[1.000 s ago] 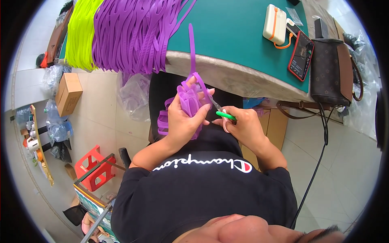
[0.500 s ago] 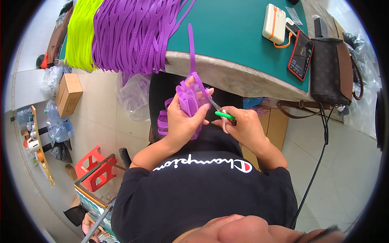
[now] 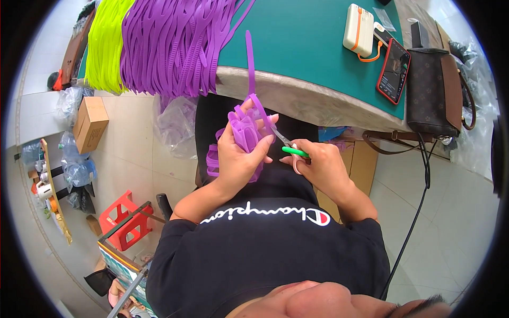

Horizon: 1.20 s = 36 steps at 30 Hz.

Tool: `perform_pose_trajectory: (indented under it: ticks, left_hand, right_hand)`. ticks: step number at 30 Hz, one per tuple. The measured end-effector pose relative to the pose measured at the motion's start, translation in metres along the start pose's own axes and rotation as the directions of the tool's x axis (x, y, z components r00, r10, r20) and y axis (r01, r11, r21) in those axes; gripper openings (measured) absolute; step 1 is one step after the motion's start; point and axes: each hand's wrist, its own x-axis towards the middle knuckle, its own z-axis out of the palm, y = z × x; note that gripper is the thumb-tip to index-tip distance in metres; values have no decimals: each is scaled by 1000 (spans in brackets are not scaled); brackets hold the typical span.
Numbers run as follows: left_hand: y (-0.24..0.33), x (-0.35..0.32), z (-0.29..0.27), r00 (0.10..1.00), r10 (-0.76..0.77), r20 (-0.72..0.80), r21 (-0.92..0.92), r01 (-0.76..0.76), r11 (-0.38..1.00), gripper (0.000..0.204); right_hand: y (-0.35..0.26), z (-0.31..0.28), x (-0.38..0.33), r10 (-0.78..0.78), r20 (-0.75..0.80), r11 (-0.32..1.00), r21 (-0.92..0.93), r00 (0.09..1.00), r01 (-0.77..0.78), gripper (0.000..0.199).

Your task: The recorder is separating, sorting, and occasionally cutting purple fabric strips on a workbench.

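Over my lap, my left hand (image 3: 241, 151) is closed around a bundle of purple rubbery straps (image 3: 245, 131). One strap (image 3: 251, 63) of the bundle sticks up past the table edge, and more loops hang below the palm. My right hand (image 3: 321, 161) grips small scissors (image 3: 289, 146) with a green and pale pink handle. Their blades point up and left, with the tips at a purple strap beside my left fingers. Whether the blades touch the strap I cannot tell.
On the green table (image 3: 297, 42) lie heaps of purple straps (image 3: 169, 47) and yellow-green straps (image 3: 106, 47). At its right are a power bank (image 3: 358, 32), a red-cased phone (image 3: 393, 71) and a brown handbag (image 3: 432, 93). A red stool (image 3: 125, 221) and cardboard box (image 3: 90, 124) stand left.
My right hand and the scissors have shifted very slightly, and the blades look a little more closed. My left hand and the bundle stay nearly still.
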Motion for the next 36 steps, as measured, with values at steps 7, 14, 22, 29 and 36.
perform_pose_trajectory:
  ticks: [7, 14, 22, 29, 36]
  left_hand:
    - [-1, 0, 0, 1000, -1, 18, 15, 1, 1000, 67]
    - [-2, 0, 0, 1000, -14, 23, 7, 14, 1000, 67]
    - [-2, 0, 0, 999, -6, 44, -15, 7, 1000, 68]
    - [2, -2, -4, 999, 7, 38, -18, -6, 1000, 69]
    - [7, -2, -5, 997, -24, 67, -36, 26, 999, 69]
  right_hand:
    - [-1, 1, 2, -19, -34, 999, 26, 999, 20, 20]
    - [-1, 1, 4, -19, -31, 999, 43, 999, 20, 20]
    - [0, 1, 5, -18, -29, 998, 62, 999, 20, 17]
    - [-5, -25, 26, 262, -206, 931, 313, 943, -190, 21]
    - [-11, -31, 63, 177, -127, 815, 575, 976, -73, 21]
